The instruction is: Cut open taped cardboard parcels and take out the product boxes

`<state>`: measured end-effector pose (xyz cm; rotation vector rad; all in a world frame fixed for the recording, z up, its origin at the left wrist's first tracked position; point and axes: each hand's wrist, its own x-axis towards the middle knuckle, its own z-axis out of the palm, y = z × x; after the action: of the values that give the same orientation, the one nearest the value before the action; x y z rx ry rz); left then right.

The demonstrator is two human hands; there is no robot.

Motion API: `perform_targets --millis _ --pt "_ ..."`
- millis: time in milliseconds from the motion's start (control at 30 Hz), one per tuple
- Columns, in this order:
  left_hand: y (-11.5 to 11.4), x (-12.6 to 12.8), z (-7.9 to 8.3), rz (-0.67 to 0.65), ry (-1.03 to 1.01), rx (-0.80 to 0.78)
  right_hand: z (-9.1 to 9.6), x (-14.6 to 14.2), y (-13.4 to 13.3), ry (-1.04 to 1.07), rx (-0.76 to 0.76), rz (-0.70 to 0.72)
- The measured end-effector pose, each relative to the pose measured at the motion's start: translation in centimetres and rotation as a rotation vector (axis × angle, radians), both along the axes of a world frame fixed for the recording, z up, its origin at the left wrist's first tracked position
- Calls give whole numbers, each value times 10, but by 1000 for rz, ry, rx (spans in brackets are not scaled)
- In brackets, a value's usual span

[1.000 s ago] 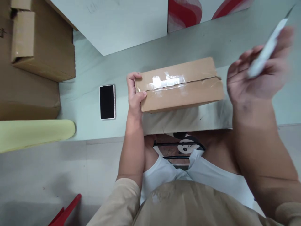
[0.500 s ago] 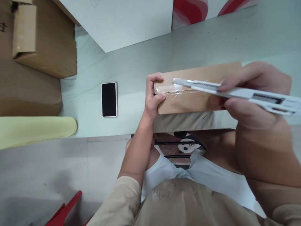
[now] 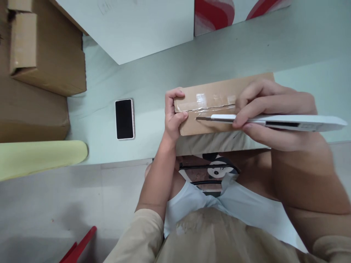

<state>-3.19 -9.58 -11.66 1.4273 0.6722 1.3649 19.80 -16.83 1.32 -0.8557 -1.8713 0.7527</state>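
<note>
A long brown cardboard box lies in front of me near the table edge, with clear tape across its middle seam. My left hand grips the box's left end, thumb on top and fingers curled around the side. In my right hand is a white utility knife, pinched between thumb and fingers. Its blade points left over the near flap, just below the seam. Whether the blade touches the cardboard I cannot tell. My right hand hides the right part of the box.
To the left, a phone lies on the pale green table. Large cardboard boxes stand at the far left, above a yellow-green rounded panel. A white box sits at the back. A red object is at lower left.
My right hand has moved left and turned the knife, so the blade has gone from the taped seam to the near flap. The left hand keeps its hold on the box.
</note>
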Motion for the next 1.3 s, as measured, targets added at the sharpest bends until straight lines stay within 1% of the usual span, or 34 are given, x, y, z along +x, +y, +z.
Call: perform_targets --millis 133,233,300,500,700,800,933,1000,1167,1300 --pt "-1 0 3 6 0 -1 -3 -2 -2 71 -79 -41" --pt "-1 0 3 2 2 -3 -5 -4 -2 114 -58 -45" --pt "-1 0 3 -2 -1 1 -5 -4 -2 95 -37 -11" --pt "-1 -1 4 -36 -44 15 -2 -1 1 110 -53 125" --pt "-1 -2 2 -29 -13 -2 2 0 0 79 -78 108" --pt "-1 -2 1 -30 -13 -1 5 -2 1 16 -77 99" --pt "0 -1 2 -29 -27 -15 7 -5 5 -53 -77 145" --pt "0 -1 2 -23 -20 -26 5 -5 5 -39 -76 146" --pt "0 -1 1 -25 -13 -27 0 -4 2 -4 -39 100" --pt "0 -1 0 -31 -32 -5 -2 -7 -4 -25 -90 -21"
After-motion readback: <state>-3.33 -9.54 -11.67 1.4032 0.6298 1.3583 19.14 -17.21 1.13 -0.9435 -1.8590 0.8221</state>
